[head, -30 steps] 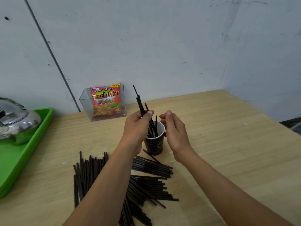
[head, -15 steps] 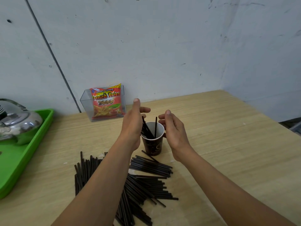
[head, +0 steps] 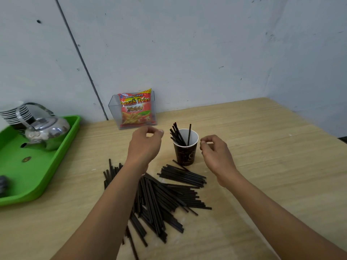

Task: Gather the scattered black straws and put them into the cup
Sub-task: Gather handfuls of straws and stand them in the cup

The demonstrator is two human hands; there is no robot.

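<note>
A dark paper cup (head: 185, 153) with a white inside stands upright on the wooden table (head: 262, 147). Several black straws (head: 178, 136) lean in it. My left hand (head: 145, 145) hovers just left of the cup, fingers loosely curled, holding nothing. My right hand (head: 214, 153) hovers just right of the cup, also loosely curled and empty. Neither hand touches the cup. A large scatter of black straws (head: 165, 196) lies on the table in front of the cup, partly hidden under my left forearm.
A clear plastic box (head: 114, 111) with a red French fries packet (head: 135, 107) stands by the wall behind the cup. At the left, a green tray (head: 43, 175) carries a metal kettle (head: 47, 132) and stacked cups.
My left hand dropped its bunch of straws into the cup and drew away to the left. My right hand let go of the cup and moved slightly right.
</note>
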